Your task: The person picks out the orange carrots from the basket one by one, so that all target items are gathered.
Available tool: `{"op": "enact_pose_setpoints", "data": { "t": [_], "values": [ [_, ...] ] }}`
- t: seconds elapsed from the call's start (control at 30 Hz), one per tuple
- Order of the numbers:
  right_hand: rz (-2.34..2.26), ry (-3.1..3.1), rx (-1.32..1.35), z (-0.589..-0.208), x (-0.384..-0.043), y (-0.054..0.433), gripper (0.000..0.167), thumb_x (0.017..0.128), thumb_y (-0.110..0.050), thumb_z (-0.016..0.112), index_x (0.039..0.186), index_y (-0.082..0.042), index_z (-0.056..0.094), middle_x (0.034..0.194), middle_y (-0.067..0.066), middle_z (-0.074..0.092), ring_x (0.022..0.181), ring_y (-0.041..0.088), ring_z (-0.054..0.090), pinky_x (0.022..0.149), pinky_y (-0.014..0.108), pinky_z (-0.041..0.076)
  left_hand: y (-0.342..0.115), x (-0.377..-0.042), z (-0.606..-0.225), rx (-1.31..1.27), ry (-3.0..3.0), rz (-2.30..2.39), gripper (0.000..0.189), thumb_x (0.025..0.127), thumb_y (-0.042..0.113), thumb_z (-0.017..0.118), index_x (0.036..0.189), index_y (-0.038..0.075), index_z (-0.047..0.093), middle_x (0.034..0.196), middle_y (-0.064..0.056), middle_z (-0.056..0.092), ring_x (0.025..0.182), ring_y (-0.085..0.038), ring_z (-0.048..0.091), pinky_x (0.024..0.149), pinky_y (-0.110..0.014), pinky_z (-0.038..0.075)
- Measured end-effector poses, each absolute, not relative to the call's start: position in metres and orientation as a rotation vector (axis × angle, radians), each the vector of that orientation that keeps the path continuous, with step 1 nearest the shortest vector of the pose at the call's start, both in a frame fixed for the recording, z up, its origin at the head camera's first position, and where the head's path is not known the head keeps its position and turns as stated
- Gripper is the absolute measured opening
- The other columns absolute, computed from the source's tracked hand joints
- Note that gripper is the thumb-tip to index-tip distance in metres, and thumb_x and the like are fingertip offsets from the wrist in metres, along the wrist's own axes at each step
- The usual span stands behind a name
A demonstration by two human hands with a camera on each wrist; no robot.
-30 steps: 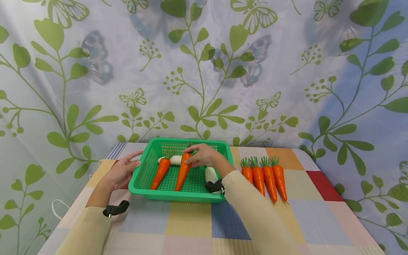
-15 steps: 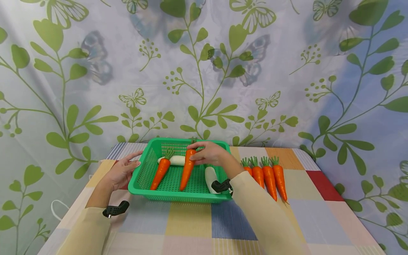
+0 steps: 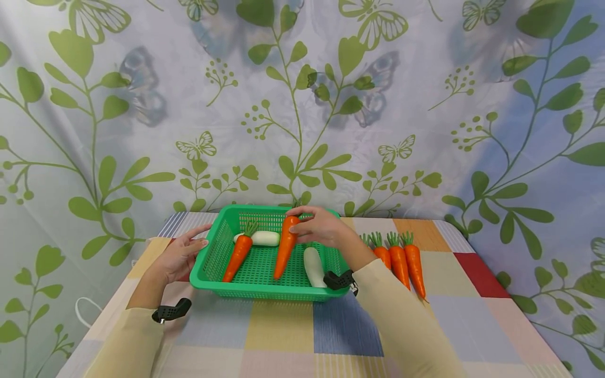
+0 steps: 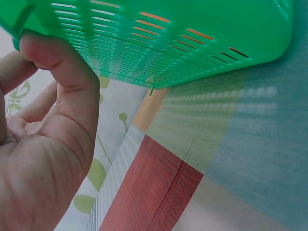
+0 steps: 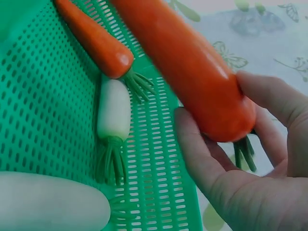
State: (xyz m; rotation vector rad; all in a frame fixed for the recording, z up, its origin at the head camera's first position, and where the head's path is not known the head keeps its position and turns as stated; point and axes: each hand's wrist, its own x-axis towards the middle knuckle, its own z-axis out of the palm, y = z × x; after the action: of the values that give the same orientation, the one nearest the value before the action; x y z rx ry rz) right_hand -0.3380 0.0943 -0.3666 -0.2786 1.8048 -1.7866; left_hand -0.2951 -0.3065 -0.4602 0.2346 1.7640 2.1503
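Observation:
My right hand (image 3: 321, 227) grips a carrot (image 3: 286, 247) near its leafy top, its thick end between thumb and fingers and its tip slanting down over the green basket (image 3: 274, 296). In the right wrist view this carrot (image 5: 192, 72) overlaps the basket's side. Inside lie another carrot (image 3: 238, 255) on the left, a white radish (image 3: 266, 238) across the back and a second white radish (image 3: 314, 266) on the right. My left hand (image 3: 177, 257) rests at the basket's left rim, its thumb (image 4: 72, 82) touching just under the edge in the left wrist view.
Several carrots (image 3: 398, 260) lie side by side on the checked tablecloth (image 3: 283, 331), right of the basket, partly behind my right forearm. A leaf-patterned curtain (image 3: 302, 105) hangs close behind the table. A white cable (image 3: 85, 310) loops at the left edge.
My right hand has moved right within the basket area, carrying the carrot with it, uncovering more of the back radish. My left hand and the basket stay in place.

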Motion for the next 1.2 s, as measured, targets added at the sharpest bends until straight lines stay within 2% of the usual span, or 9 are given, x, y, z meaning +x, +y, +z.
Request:
{"op": "enact_pose_setpoints", "data": {
  "t": [0.4, 0.67, 0.97, 1.2],
  "values": [
    [-1.922, 1.821, -0.288, -0.362, -0.321, 0.112, 0.056, 0.093, 0.006, 0.069, 0.145, -0.011, 0.057, 0.145, 0.022, 0.052, 0.121, 0.035, 0.065, 0.101, 0.045, 0.057, -0.305, -0.293, -0.456, 0.207, 1.797, 2.133, 0.07, 0.108, 0.015, 0.052, 0.164, 0.01, 0.011, 0.119, 0.003, 0.071, 0.102, -0.014, 0.074, 0.088, -0.034, 0.062],
    [-2.001, 1.841, -0.276, -0.359, -0.31, 0.12, 0.053, 0.091, 0.006, 0.071, 0.141, -0.009, 0.06, 0.136, 0.021, 0.06, 0.114, 0.031, 0.068, 0.096, 0.042, 0.06, -0.305, -0.292, -0.456, 0.214, 1.789, 2.136, 0.068, 0.108, 0.014, 0.051, 0.164, 0.01, 0.012, 0.118, 0.003, 0.072, 0.102, -0.013, 0.074, 0.088, -0.034, 0.062],
    [-2.097, 1.861, -0.219, -0.359, -0.296, 0.141, 0.054, 0.092, 0.001, 0.073, 0.143, -0.011, 0.058, 0.129, 0.013, 0.062, 0.111, 0.026, 0.067, 0.097, 0.045, 0.059, -0.305, -0.292, -0.457, 0.213, 1.813, 2.131, 0.069, 0.108, 0.016, 0.052, 0.164, 0.011, 0.013, 0.119, 0.004, 0.072, 0.102, -0.013, 0.074, 0.088, -0.034, 0.062],
    [-2.096, 1.954, -0.214, -0.363, -0.283, 0.165, 0.056, 0.094, -0.005, 0.072, 0.146, -0.014, 0.055, 0.137, 0.011, 0.057, 0.114, 0.024, 0.066, 0.095, 0.04, 0.059, -0.305, -0.292, -0.458, 0.218, 1.805, 2.137, 0.07, 0.108, 0.015, 0.052, 0.164, 0.009, 0.011, 0.119, 0.003, 0.071, 0.102, -0.013, 0.074, 0.088, -0.034, 0.062]
  ]
}}
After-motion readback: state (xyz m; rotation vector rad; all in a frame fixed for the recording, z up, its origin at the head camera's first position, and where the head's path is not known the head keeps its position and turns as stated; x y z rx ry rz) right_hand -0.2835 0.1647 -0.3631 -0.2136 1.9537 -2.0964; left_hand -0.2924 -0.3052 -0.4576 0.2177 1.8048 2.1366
